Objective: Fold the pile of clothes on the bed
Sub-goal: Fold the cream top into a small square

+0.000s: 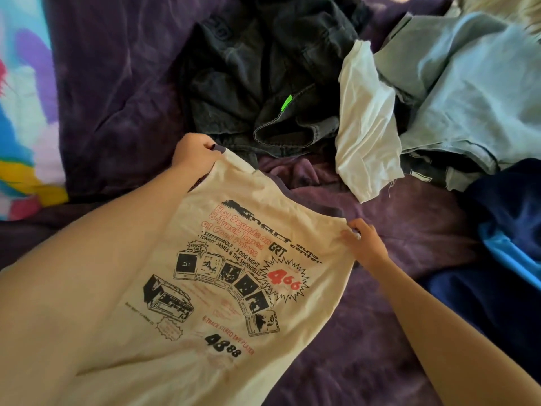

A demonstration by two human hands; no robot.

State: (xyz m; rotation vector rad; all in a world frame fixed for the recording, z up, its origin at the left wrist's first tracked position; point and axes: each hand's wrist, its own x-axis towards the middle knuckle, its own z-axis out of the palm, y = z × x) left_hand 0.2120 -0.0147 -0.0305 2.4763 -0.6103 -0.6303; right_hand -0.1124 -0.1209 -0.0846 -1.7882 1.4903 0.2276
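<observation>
I hold up a cream T-shirt (222, 288) with a dark collar and black and red print, spread between both hands over the purple bed cover (380, 288). My left hand (194, 152) grips one shoulder at the upper left. My right hand (363, 243) pinches the other shoulder at the right. Behind the shirt lies the pile: dark grey jeans (263, 68) with a green tag, a white garment (366, 121) and a pale blue denim piece (462, 83).
A dark blue cloth (509, 200) and a bright blue item (509, 253) lie at the right edge. A colourful patterned fabric (26, 112) runs along the left edge. Purple cover shows around the shirt.
</observation>
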